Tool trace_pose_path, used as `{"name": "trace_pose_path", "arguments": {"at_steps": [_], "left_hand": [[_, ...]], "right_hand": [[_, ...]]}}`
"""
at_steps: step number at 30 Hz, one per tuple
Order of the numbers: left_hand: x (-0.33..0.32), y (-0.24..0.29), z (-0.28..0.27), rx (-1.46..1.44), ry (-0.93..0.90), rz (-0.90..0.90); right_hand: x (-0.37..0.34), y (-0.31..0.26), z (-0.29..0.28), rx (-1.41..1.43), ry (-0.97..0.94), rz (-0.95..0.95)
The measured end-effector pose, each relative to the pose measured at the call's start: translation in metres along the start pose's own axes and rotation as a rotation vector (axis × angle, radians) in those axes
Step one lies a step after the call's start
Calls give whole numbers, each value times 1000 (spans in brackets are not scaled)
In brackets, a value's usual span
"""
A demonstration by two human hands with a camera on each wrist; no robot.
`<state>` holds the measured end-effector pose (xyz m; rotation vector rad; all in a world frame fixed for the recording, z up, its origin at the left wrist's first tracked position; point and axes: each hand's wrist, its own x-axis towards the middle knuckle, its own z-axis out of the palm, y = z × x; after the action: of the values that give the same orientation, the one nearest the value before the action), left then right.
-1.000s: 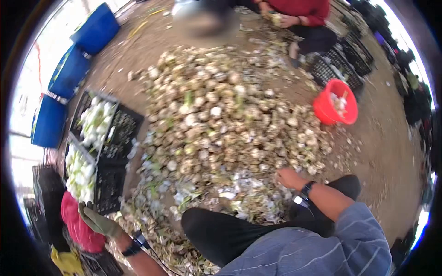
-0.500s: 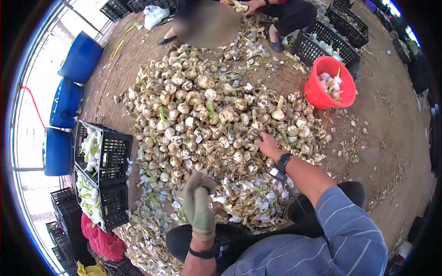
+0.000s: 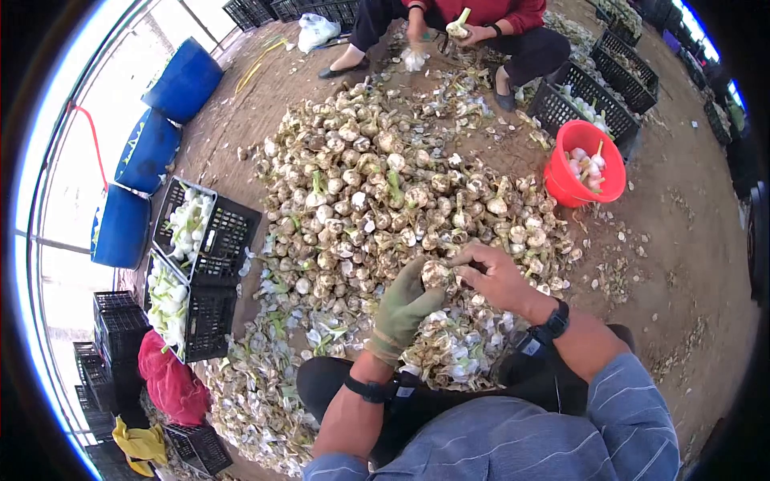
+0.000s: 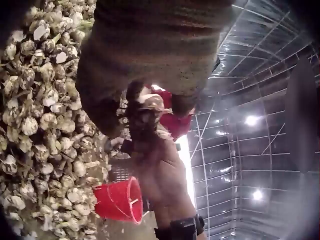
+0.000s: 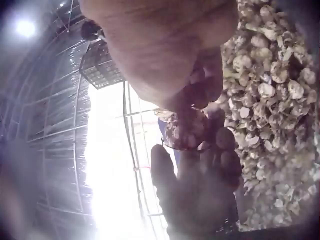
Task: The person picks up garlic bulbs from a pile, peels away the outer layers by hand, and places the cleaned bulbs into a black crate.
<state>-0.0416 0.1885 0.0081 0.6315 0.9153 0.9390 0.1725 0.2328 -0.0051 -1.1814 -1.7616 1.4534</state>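
A garlic bulb (image 3: 437,275) with dirty outer skin is held between both hands, above the near edge of a large heap of garlic (image 3: 361,192). My left hand (image 3: 399,314), in a green glove, grips the bulb with fingers on its far side and the thumb on the near side. The bare right hand (image 3: 499,282) pinches it from the right with curled fingers and thumb. In the right wrist view the bulb (image 5: 182,127) shows between the bare fingers and the dark gloved ones. The left wrist view has it partly hidden in shadow behind the glove.
Black crates (image 3: 228,244) of cleaned white garlic stand at left, with blue barrels (image 3: 184,80) beyond. A red bucket (image 3: 565,188) holding bulbs is at right. Loose peelings (image 3: 261,393) cover the near ground. Across the heap a person (image 3: 529,32) in red handles garlic.
My left hand came from beside the left crates to the middle. The right hand reached into the heap, then drew back, and both hands now meet on a garlic bulb.
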Motion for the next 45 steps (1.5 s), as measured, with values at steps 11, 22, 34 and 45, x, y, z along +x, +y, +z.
{"name": "trace_pose_path", "arguments": {"at_steps": [11, 22, 34, 45], "left_hand": [[-59, -47, 19, 122, 58, 462], [-121, -68, 22, 885, 188, 879], [-143, -81, 7, 1016, 232, 1063], [-147, -84, 15, 112, 45, 515]], "right_hand": [[-90, -7, 39, 564, 363, 252], [-140, -40, 91, 646, 222, 188], [-147, -54, 122, 740, 261, 264], [-153, -53, 103, 446, 76, 189]]}}
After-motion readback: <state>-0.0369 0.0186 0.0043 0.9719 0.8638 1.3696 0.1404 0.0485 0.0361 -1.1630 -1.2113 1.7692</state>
